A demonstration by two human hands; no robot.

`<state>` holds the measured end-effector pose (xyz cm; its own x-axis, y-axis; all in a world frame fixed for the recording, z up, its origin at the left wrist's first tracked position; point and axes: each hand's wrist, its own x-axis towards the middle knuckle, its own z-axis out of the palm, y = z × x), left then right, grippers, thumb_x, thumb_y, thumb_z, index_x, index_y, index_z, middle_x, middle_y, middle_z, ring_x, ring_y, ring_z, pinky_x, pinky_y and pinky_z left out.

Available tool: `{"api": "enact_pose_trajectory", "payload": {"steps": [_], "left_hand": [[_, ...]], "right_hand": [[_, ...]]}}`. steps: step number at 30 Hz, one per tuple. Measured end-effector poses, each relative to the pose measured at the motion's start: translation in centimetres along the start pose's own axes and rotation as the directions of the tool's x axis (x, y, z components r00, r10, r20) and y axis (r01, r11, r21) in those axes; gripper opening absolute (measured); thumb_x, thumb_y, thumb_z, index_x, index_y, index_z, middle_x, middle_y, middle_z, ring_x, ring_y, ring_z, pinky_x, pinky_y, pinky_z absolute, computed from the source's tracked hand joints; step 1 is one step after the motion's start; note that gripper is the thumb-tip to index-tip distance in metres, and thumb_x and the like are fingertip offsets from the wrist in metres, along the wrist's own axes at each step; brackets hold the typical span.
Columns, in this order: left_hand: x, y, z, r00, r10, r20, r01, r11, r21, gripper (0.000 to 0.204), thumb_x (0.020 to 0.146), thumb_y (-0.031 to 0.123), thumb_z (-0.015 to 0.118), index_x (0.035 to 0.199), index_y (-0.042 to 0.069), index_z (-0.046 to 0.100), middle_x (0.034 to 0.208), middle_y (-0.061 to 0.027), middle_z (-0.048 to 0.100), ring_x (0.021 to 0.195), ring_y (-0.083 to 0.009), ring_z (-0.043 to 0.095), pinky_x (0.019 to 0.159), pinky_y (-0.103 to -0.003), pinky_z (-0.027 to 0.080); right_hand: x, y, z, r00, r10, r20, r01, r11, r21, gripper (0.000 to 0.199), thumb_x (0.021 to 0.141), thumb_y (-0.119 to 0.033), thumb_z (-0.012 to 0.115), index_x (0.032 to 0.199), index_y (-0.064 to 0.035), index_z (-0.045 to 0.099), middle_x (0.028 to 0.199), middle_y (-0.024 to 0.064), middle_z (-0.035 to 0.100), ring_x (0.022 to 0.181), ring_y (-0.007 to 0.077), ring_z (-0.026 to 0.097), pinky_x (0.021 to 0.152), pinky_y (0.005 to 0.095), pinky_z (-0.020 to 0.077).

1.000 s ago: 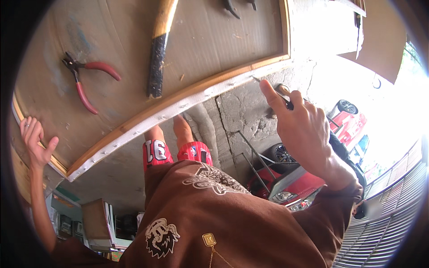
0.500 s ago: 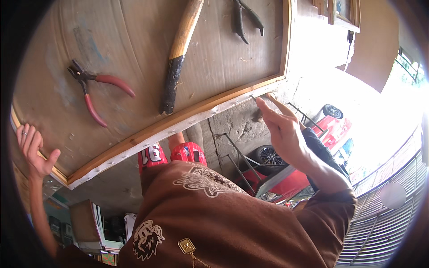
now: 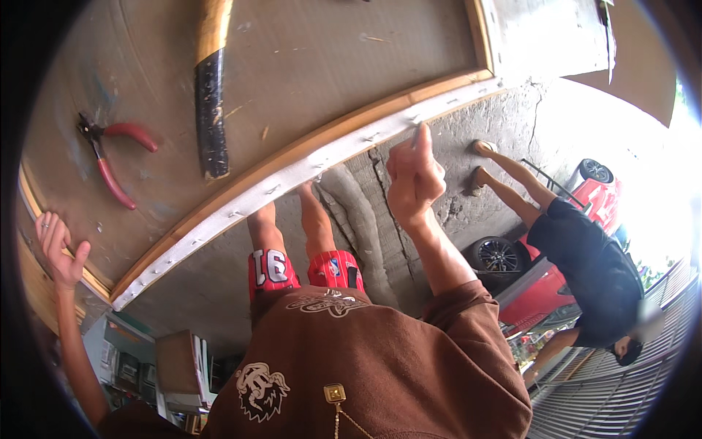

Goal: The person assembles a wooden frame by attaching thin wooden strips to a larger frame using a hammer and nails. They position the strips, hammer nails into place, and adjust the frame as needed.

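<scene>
Nearest the camera I see my brown shirt with a pale emblem, then red shorts and bare legs above a cracked concrete floor.

My right hand is raised beside the near edge of a stretched canvas frame, its fingers curled loosely inward, the index tip touching or just at the white stapled canvas edge. I cannot tell whether something small is pinched there.

My left hand rests at the frame's left corner, fingers spread and flat, gripping nothing.

Farther on, the frame's brown backing carries red-handled pliers near my left hand, and a long tool with a wooden handle and dark blade lying near the middle, apart from both hands.

Beyond, on my right, another person in dark clothing stands beside a red car.
</scene>
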<state>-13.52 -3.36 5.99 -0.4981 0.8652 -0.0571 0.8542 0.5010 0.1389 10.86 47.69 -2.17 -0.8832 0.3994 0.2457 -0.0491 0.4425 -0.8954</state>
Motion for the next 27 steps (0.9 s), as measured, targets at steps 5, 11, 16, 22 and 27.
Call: {"api": "enact_pose_trajectory", "payload": {"steps": [5, 11, 16, 22, 27], "left_hand": [[-1.3, 0.1, -0.1, 0.995, -0.08, 0.064, 0.084, 0.995, -0.053, 0.056, 0.082, 0.049, 0.059, 0.063, 0.005, 0.029, 0.064, -0.0089, 0.024, 0.061, -0.0277, 0.029, 0.073, -0.042, 0.032], [-0.3, 0.3, -0.4, 0.997, -0.064, 0.04, 0.066, 0.996, -0.056, 0.055, 0.082, 0.048, 0.059, 0.063, 0.005, 0.03, 0.064, -0.0085, 0.024, 0.061, -0.0275, 0.029, 0.072, -0.042, 0.032], [-1.1, 0.1, -0.2, 0.996, -0.074, 0.048, 0.078, 0.993, -0.086, 0.055, 0.083, 0.049, 0.059, 0.063, 0.005, 0.03, 0.064, -0.0088, 0.025, 0.062, -0.028, 0.03, 0.074, -0.043, 0.032], [-1.5, 0.8, -0.4, 0.995, -0.092, 0.038, 0.095, 0.992, -0.082, 0.056, 0.083, 0.05, 0.059, 0.063, 0.005, 0.03, 0.064, -0.0093, 0.026, 0.063, -0.0294, 0.031, 0.076, -0.044, 0.033], [-1.4, 0.6, 0.1, 0.996, -0.083, 0.027, 0.086, 0.989, -0.121, 0.056, 0.083, 0.049, 0.06, 0.063, 0.005, 0.031, 0.064, -0.01, 0.027, 0.064, -0.0312, 0.033, 0.078, -0.046, 0.034]], "right_hand": [[2.7, -3.9, -3.8, 0.975, 0.201, 0.092, -0.169, 0.947, -0.275, 0.046, 0.084, 0.009, 0.058, 0.128, -0.006, 0.058, 0.068, 0.0103, 0.055, 0.057, 0.0131, 0.05, 0.058, 0.0227, 0.0452], [6.7, -7.8, -7.5, 0.926, 0.269, 0.264, -0.079, 0.824, -0.562, 0.049, 0.085, 0.004, 0.06, 0.128, -0.0186, 0.059, 0.061, 0.011, 0.052, 0.048, 0.0207, 0.051, 0.052, 0.032, 0.0464], [9.4, -10.5, -8.4, 0.856, 0.337, 0.391, 0.044, 0.706, -0.707, 0.045, 0.087, -0.006, 0.057, 0.128, -0.0238, 0.058, 0.06, 0.0113, 0.052, 0.049, 0.0259, 0.054, 0.049, 0.0382, 0.0443], [12.1, -14.1, -8.4, 0.66, 0.518, 0.544, 0.337, 0.443, -0.831, 0.057, 0.083, -0.004, 0.053, 0.137, -0.0234, 0.048, 0.07, 0.0158, 0.059, 0.053, 0.03, 0.06, 0.048, 0.0402, 0.0489], [15.2, -17.1, -5.6, 0.404, 0.767, 0.498, 0.652, 0.14, -0.745, 0.06, 0.083, 0.0, 0.052, 0.14, -0.0199, 0.044, 0.097, 0.0164, 0.064, 0.074, 0.0329, 0.066, 0.069, 0.0398, 0.0553]]}}
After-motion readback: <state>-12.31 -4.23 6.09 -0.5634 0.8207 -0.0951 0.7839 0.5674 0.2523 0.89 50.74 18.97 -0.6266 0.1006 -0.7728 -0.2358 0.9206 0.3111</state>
